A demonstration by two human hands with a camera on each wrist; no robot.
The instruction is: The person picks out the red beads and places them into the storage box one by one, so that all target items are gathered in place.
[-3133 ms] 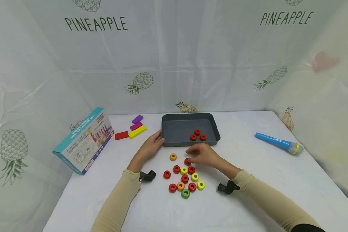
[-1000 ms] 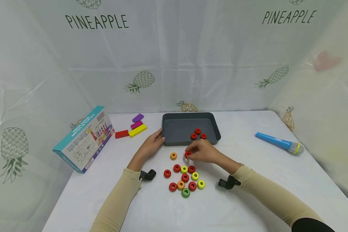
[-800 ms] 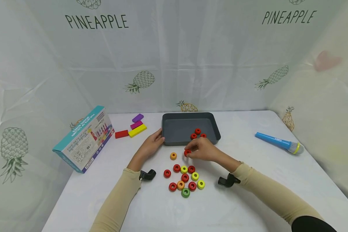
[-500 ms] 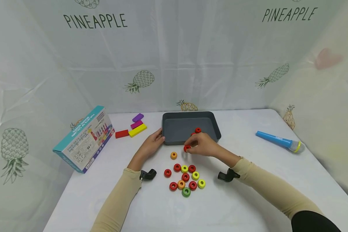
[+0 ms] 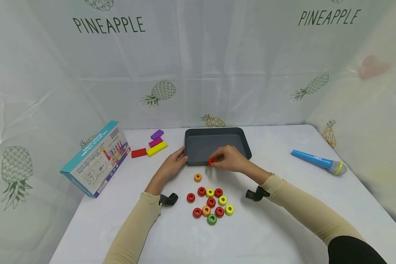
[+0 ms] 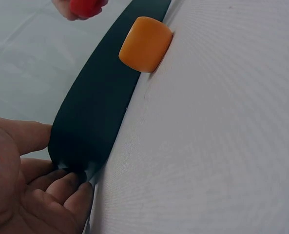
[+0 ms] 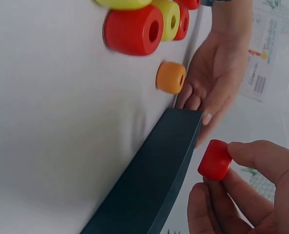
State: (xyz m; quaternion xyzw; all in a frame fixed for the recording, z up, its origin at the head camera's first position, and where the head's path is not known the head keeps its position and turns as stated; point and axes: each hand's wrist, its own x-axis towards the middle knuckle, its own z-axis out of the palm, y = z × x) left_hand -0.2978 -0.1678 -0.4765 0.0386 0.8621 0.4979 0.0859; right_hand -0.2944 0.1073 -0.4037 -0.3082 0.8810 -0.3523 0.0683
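Observation:
A dark grey tray (image 5: 198,160) lies at the table's far side. My left hand (image 5: 171,167) holds its near left corner; in the left wrist view the thumb and curled fingers (image 6: 64,187) touch that end. My right hand (image 5: 232,159) pinches a red bead (image 5: 212,162) between thumb and fingers, over the tray's front rim. The right wrist view shows this bead (image 7: 215,160) lifted just above the tray wall (image 7: 149,180). The right hand hides the red beads inside the tray. Close in front of the tray stands an orange bead (image 5: 197,178).
Nearer the person lies a loose group of red, yellow, orange and green beads, with a green bead (image 5: 212,219) foremost. Coloured blocks (image 5: 156,148) and a printed box (image 5: 97,161) are at left. A blue toy microphone (image 5: 318,161) lies at right.
My right hand took hold of a red bead from the group, lifted it and carried it away from the person to the tray's front rim. The left hand stayed at the tray.

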